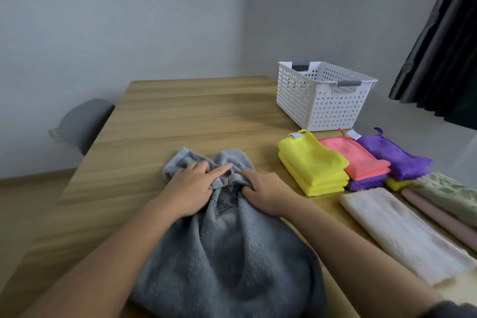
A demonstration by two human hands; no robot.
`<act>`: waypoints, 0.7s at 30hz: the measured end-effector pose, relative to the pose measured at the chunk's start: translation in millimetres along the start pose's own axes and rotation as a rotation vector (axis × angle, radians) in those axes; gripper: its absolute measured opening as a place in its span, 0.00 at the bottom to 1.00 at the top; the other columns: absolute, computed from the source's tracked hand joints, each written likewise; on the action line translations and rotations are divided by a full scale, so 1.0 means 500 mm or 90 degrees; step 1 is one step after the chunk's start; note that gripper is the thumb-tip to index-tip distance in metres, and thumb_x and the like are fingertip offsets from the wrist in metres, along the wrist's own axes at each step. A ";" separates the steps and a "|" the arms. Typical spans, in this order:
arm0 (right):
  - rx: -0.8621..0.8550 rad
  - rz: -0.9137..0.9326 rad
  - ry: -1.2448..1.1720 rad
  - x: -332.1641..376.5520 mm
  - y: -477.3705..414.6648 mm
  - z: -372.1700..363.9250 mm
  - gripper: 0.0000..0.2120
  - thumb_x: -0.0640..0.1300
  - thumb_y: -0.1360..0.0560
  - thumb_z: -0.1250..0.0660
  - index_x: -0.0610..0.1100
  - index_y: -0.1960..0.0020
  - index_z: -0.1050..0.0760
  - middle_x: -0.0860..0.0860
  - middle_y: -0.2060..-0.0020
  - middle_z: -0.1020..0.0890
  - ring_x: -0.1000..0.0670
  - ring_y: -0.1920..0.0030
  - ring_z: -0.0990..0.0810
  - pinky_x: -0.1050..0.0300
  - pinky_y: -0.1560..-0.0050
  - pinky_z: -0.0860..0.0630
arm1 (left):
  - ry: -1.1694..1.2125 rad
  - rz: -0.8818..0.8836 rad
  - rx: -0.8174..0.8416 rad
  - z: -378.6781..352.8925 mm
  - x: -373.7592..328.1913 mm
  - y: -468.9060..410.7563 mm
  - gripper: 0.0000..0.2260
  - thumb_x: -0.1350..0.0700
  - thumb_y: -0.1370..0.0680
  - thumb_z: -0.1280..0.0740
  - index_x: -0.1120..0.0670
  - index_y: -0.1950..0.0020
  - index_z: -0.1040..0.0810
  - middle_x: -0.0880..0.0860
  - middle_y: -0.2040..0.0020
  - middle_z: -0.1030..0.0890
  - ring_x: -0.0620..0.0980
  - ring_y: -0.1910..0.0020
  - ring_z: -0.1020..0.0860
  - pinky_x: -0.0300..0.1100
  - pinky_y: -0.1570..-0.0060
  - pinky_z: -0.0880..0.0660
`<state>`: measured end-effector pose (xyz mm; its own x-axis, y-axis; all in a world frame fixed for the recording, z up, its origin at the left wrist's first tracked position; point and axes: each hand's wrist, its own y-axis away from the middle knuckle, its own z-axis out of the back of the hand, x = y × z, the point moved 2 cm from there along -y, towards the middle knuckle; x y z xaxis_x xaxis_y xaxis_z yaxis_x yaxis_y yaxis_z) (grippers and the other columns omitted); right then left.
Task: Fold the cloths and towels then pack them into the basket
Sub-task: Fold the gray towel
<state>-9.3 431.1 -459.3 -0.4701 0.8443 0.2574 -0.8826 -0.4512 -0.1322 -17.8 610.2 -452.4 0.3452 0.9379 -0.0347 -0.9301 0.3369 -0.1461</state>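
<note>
Grey towel (227,248) bunched under left hand (189,188), right hand (265,192).

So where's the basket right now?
In the head view, the basket stands far right on the table, just behind the yellow cloths and pink cloths.

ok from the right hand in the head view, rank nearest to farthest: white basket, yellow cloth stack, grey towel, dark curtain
1. grey towel, gripped by the right hand
2. yellow cloth stack, just to its right
3. white basket, farther back on the right
4. dark curtain, far right, behind everything
</note>
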 end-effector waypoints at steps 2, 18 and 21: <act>-0.001 0.017 0.049 0.000 -0.004 -0.004 0.15 0.49 0.23 0.45 0.43 0.42 0.31 0.45 0.46 0.21 0.40 0.46 0.24 0.47 0.50 0.30 | -0.018 0.003 0.004 0.003 -0.002 -0.006 0.20 0.52 0.19 0.47 0.39 0.27 0.41 0.50 0.39 0.29 0.52 0.38 0.32 0.48 0.46 0.34; 0.039 -0.055 -0.060 0.031 0.192 0.055 0.08 0.42 0.25 0.41 0.45 0.62 0.37 0.48 0.63 0.25 0.45 0.58 0.27 0.53 0.61 0.35 | 0.487 0.020 0.151 0.090 -0.035 0.220 0.05 0.58 0.40 0.41 0.50 0.71 0.37 0.43 0.75 0.36 0.41 0.73 0.39 0.40 0.67 0.41; -0.074 -0.090 -0.249 0.028 0.247 0.097 0.11 0.35 0.29 0.39 0.45 0.66 0.38 0.51 0.70 0.31 0.51 0.66 0.32 0.57 0.65 0.37 | 0.425 0.075 0.342 0.119 -0.081 0.252 0.08 0.52 0.39 0.36 0.52 0.66 0.33 0.47 0.68 0.32 0.46 0.67 0.34 0.44 0.62 0.36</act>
<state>-124.6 373.1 -425.6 -0.3274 0.7118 0.6214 -0.9433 -0.2843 -0.1713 -156.7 619.5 -410.8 0.0877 0.7811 -0.6183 -0.8394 0.3922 0.3764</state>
